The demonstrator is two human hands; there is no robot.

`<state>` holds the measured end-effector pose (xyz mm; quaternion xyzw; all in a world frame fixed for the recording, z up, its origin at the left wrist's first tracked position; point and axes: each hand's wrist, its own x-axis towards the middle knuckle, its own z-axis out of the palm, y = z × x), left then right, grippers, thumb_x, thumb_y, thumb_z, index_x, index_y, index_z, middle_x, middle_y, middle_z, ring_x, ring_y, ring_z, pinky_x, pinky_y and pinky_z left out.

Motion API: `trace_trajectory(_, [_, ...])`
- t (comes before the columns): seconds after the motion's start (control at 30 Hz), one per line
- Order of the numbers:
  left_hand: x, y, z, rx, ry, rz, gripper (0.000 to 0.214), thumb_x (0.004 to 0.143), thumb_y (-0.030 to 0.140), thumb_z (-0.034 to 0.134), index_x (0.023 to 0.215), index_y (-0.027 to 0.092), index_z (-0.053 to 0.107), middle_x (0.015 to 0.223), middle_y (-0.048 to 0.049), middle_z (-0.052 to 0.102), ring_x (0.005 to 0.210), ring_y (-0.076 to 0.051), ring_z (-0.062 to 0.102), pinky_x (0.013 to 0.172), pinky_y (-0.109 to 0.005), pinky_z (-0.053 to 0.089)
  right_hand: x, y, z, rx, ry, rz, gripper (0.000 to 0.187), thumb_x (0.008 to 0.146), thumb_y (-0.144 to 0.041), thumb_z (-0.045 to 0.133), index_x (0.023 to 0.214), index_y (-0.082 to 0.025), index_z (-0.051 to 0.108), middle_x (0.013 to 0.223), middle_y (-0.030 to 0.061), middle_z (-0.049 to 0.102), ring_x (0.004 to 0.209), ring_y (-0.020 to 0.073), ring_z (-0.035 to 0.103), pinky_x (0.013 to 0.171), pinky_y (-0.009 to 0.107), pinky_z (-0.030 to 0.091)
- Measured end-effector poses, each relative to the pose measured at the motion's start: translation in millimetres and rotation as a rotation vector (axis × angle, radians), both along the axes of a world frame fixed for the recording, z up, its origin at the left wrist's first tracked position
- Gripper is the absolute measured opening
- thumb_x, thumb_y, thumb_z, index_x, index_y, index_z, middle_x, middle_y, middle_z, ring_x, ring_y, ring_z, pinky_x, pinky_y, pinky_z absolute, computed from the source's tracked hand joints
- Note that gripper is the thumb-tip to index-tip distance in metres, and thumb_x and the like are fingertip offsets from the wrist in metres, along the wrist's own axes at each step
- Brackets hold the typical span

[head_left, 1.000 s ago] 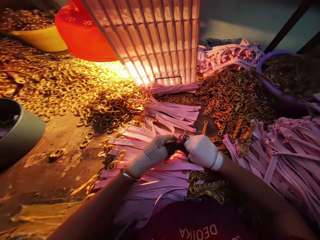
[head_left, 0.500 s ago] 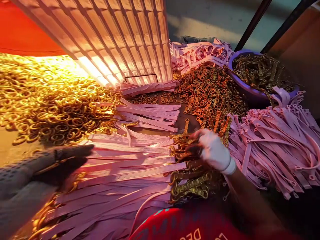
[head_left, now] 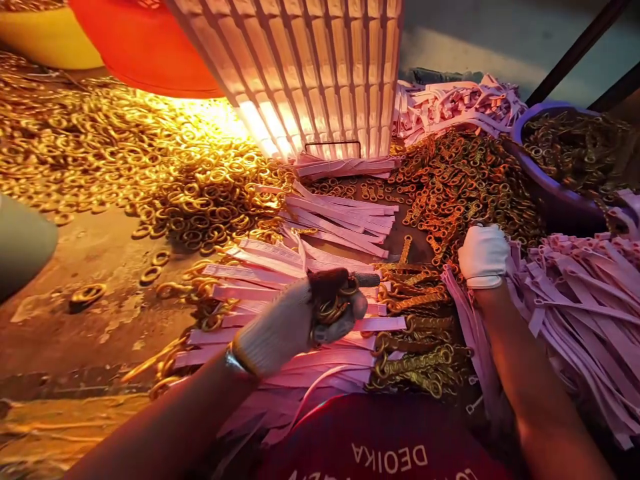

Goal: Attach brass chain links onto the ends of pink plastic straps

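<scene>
My left hand (head_left: 300,317), in a white knitted glove with dark fingers, is curled around several gold rings (head_left: 334,305). It hovers over rows of pink straps (head_left: 320,363) whose right ends carry gold chain-like links (head_left: 415,370). In a white glove, my right hand (head_left: 483,255) is closed at the front of a heap of gold links (head_left: 465,180). What its fingers hold, if anything, is hidden. Loose pink straps (head_left: 470,347) lie just below and left of it, and a bigger bundle of pink straps (head_left: 575,300) lies to its right.
Loose gold rings (head_left: 210,200) spread across the left of the work surface. A ribbed, lit panel (head_left: 320,87) stands behind the straps, beside a red-orange container (head_left: 145,50). At the right, a purple basin (head_left: 530,163) is full of links. More pink straps (head_left: 455,103) lie at the back.
My left hand has come in from the left edge to above the straps, now with rings in it. My right hand has moved right, from the strap ends to the link heap. The view has shifted left.
</scene>
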<state>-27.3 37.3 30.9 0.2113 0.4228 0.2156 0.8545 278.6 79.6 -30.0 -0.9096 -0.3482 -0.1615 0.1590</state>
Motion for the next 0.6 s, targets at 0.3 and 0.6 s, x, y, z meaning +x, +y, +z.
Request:
trace_trajectory(0.3, [-9.7,-15.2,-11.3,0.471,0.152,-0.083,0.030,0.089,0.033,0.057,0.107,0.011,0.067,0.056,0.0030,0.049,0.042,-0.005,0.034,0.039,-0.017,0.022,-8.1,-0.6,-1.0,-0.035,-0.003,-0.149,0.057,0.100,-0.022,0.006,0.108,-0.005,0.060,0.084,0.0228,0.056,0.076,0.0313,0.061,0.055,0.039,0.045])
trace_trajectory(0.6, [-12.0,-9.3,-10.8,0.721,0.399,-0.183,0.034,0.091,0.046,0.052,0.083,0.014,0.063,0.054,0.0028,0.046,0.047,-0.009,0.037,0.043,-0.023,0.025,61.3,-38.2,31.8,0.128,0.127,0.453,0.019,0.077,-0.019,0.061,0.096,-0.016,0.062,0.095,0.0139,0.067,0.088,0.0278,0.064,0.080,0.039,0.050])
